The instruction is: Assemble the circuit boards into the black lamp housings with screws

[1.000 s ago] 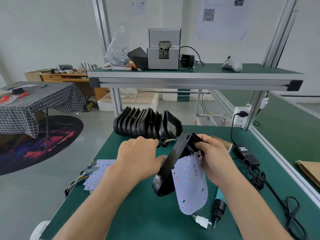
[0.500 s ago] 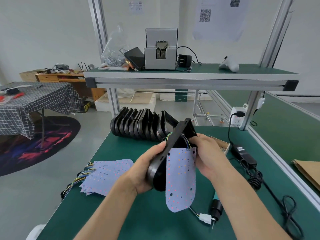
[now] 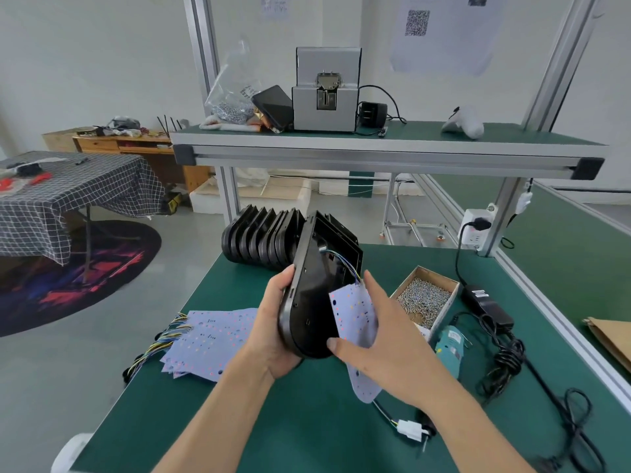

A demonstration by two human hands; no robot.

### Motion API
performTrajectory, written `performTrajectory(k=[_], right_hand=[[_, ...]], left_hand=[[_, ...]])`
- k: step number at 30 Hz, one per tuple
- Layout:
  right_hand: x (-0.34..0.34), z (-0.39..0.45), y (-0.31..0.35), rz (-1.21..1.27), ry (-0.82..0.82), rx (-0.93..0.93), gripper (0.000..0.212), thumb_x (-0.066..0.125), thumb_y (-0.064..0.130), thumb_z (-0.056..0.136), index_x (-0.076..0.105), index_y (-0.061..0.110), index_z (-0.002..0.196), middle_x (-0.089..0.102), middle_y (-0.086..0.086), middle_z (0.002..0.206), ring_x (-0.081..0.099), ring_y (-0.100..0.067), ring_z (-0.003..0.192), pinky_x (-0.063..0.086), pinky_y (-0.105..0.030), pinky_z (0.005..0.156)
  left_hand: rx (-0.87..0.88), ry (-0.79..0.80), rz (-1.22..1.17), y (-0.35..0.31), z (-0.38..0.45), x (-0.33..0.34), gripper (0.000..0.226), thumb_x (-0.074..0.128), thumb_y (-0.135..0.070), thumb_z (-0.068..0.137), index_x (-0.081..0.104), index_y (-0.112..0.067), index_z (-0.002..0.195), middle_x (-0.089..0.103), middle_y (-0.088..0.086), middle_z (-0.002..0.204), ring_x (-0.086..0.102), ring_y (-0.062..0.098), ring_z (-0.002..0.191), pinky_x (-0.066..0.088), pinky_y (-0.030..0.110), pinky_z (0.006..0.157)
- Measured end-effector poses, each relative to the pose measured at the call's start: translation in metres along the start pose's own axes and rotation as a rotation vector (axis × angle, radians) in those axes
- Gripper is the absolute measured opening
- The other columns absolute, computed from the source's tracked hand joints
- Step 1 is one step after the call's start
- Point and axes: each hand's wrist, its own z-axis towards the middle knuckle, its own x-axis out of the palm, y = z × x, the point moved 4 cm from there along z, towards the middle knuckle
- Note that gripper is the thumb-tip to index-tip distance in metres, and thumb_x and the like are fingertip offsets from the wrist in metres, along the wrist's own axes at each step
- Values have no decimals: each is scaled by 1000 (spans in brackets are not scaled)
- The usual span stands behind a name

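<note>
Black housing (image 3: 309,302) tilted above green bench (image 3: 239,421), left hand (image 3: 273,332) curled round its left edge. Right hand (image 3: 382,343), fingers fairly straight, presses board (image 3: 355,319) against housing. Spare boards (image 3: 208,339) left, housing stack (image 3: 259,238) far, screw box (image 3: 425,298) right.

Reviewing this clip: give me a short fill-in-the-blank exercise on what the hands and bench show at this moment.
1. The left hand grips a black lamp ____.
2. The right hand presses the circuit board with ____ fingers.
3. The cardboard box right of the lamp housing holds ____.
4. The spare circuit boards lie on the person's ____ side.

Missing words: housing; straight; screws; left
</note>
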Motion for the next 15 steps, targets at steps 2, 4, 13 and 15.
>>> performTrajectory(k=[2, 4, 13, 15], right_hand=[[-10, 1, 9, 83, -62, -1, 103, 73, 79, 63, 11, 77, 146, 48, 39, 132, 48, 16, 120, 40, -16, 95], [-20, 2, 18, 197, -119, 1, 92, 75, 80, 63, 19, 84, 137, 58, 35, 132, 57, 7, 121, 47, -22, 101], [-6, 17, 43, 254, -294, 20, 103, 71, 71, 76, 14, 54, 160, 55, -1, 128, 60, 5, 102, 50, -26, 84], [-4, 16, 44, 224, -318, 42, 102, 71, 70, 82, 6, 56, 159, 43, 4, 121, 49, 25, 88, 35, -14, 69]], left_hand=[[31, 29, 41, 1, -1, -1, 62, 66, -64, 78, 79, -19, 119, 75, 10, 122, 73, 23, 107, 60, 34, 88], [70, 58, 59, 4, -3, -1, 59, 67, -59, 79, 79, -17, 118, 76, 12, 120, 74, 23, 106, 60, 34, 87], [157, 15, 7, 19, -3, 17, 58, 46, -51, 94, 76, -12, 123, 69, 17, 133, 65, 27, 127, 57, 35, 97], [181, 25, -13, 20, -2, 17, 54, 46, -50, 94, 79, -16, 119, 71, 14, 131, 67, 24, 124, 57, 33, 95]])
